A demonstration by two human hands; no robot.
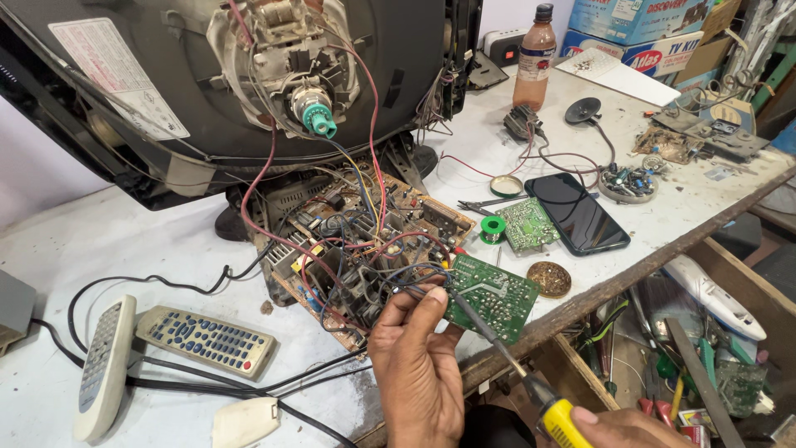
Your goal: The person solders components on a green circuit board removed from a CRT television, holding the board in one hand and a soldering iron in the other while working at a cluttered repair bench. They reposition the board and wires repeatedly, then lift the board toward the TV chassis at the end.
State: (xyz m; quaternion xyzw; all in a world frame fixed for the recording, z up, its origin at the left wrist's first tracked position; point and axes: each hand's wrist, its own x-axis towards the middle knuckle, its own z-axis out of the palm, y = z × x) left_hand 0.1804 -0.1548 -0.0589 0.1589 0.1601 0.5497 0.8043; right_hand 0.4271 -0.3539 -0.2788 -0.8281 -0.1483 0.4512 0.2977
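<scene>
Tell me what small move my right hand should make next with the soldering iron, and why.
Probably ease the soldering iron tip a touch left to the wire ends, since the left hand pinches them at the green board edge and the tip already rests there.

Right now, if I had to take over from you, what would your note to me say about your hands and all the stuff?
Left hand: fingers pinch the edge of the small green board, held up at the bench edge.
Right hand: grips the yellow-handled iron, tip touching the board near its wires.
The wires run to the big board under the open TV.
Solder spool, another green board and phone lie behind; two remotes to the left.
Done: TV opened, boards out.
Left: can't tell which joints are finished.
</scene>
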